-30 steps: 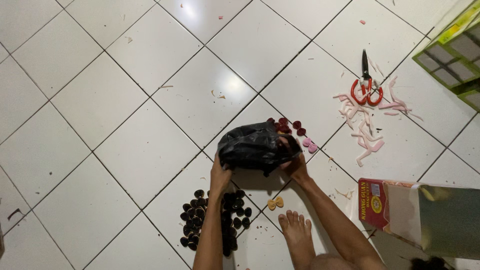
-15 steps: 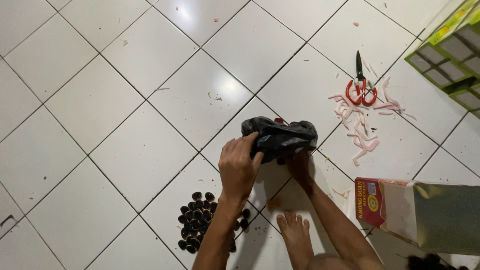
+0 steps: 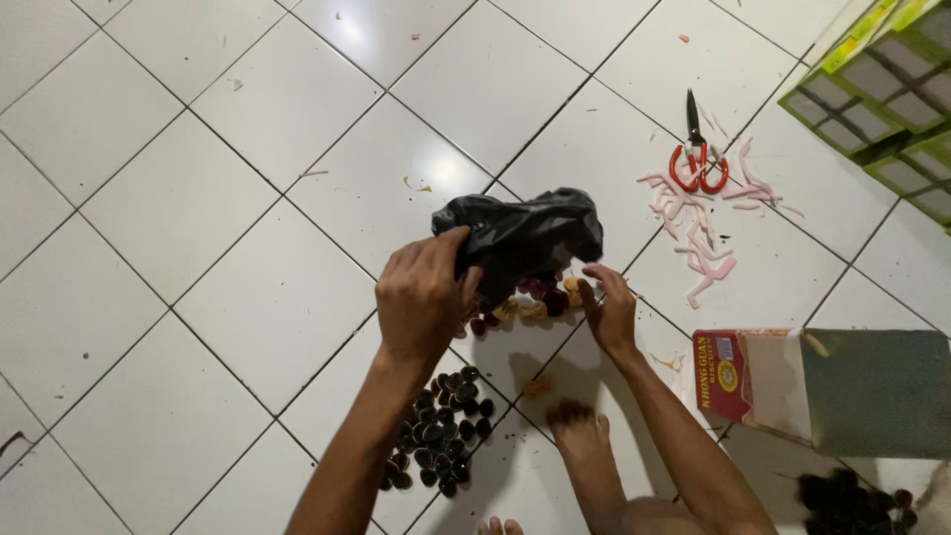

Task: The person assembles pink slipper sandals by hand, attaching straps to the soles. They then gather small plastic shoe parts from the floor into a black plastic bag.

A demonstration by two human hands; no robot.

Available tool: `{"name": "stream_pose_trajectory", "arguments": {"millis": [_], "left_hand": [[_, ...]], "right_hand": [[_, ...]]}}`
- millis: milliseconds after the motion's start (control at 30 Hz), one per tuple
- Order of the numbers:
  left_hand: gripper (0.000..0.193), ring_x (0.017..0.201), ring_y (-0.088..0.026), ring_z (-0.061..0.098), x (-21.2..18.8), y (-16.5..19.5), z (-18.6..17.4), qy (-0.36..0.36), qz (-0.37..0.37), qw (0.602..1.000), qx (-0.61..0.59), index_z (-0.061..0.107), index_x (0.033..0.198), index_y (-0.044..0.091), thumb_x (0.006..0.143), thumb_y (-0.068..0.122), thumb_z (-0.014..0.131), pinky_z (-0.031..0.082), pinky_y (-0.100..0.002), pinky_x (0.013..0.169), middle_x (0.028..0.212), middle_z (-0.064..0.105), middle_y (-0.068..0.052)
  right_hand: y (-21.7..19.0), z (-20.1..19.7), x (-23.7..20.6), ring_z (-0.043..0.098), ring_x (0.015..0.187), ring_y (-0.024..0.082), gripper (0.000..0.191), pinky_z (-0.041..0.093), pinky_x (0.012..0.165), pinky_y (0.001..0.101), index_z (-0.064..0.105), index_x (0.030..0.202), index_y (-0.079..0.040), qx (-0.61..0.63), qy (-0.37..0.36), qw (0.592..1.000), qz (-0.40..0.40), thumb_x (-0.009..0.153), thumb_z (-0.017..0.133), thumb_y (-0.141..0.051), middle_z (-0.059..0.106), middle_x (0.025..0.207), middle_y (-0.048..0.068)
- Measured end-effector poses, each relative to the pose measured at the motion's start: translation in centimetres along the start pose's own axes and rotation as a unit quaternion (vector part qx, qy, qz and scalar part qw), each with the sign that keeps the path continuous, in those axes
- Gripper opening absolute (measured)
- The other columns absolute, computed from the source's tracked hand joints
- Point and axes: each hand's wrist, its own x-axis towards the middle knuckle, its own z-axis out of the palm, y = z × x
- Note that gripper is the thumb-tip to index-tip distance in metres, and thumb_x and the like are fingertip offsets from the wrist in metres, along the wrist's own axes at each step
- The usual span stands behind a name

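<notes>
Item: black plastic bag, now lifted off the white tiled floor; half a second ago it sat lower. My left hand holds it, fingers pinching its near edge. Uncovered beneath: small heap of dark red and yellow seeds. My right hand rests beside them, fingers loosely spread, holding nothing. Nearby: pile of dark seeds, red-handled scissors.

Left hand lifts black plastic bag off white tiled floor; right hand touches dark red and yellow pieces beneath; red scissors well apart.
</notes>
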Motion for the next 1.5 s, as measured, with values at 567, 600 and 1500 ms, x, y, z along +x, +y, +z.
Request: {"name": "stream_pose_trajectory", "arguments": {"millis": [567, 600, 1500], "left_hand": [[0.028, 0.050, -0.023, 0.068, 0.1, 0.4, -6.6, -0.012, -0.121, 0.990, -0.078, 0.064, 0.088, 0.007, 0.089, 0.030, 0.080, 0.052, -0.037, 0.048, 0.061, 0.069, -0.006], [0.028, 0.051, -0.020, 0.069, 0.0, 0.7, -7.0, -0.014, -0.123, 0.987, -0.103, 0.064, 0.089, 0.006, 0.091, 0.030, 0.079, 0.053, -0.036, 0.049, 0.064, 0.070, -0.006], [0.057, 0.116, -0.032, 0.072, -12.9, 0.1, -4.8, -0.147, -0.240, 0.935, -0.216, 0.061, 0.132, 0.001, 0.083, 0.025, 0.077, 0.059, -0.040, 0.097, 0.124, 0.072, -0.020]], "right_hand": [[-11.0, -10.7, -4.1, 0.073, 0.105, 0.033, 0.111, 0.059, 0.091, 0.0423, 0.014, 0.159, -0.004, -0.017, -0.396, 0.918, -0.006, 0.079, 0.079, -0.046, 0.051, 0.146, 0.027], [-11.4, -11.9, -4.4, 0.070, 0.107, 0.036, 0.115, 0.057, 0.093, 0.0442, 0.009, 0.158, 0.001, -0.067, -0.411, 0.909, -0.031, 0.082, 0.080, -0.047, 0.049, 0.144, 0.031], [-4.9, -3.7, -9.1, 0.074, 0.094, 0.022, 0.026, 0.063, 0.083, 0.0348, 0.068, 0.119, -0.005, 0.212, -0.131, 0.946, -0.207, 0.095, 0.067, -0.016, 0.070, 0.124, 0.011]]}}
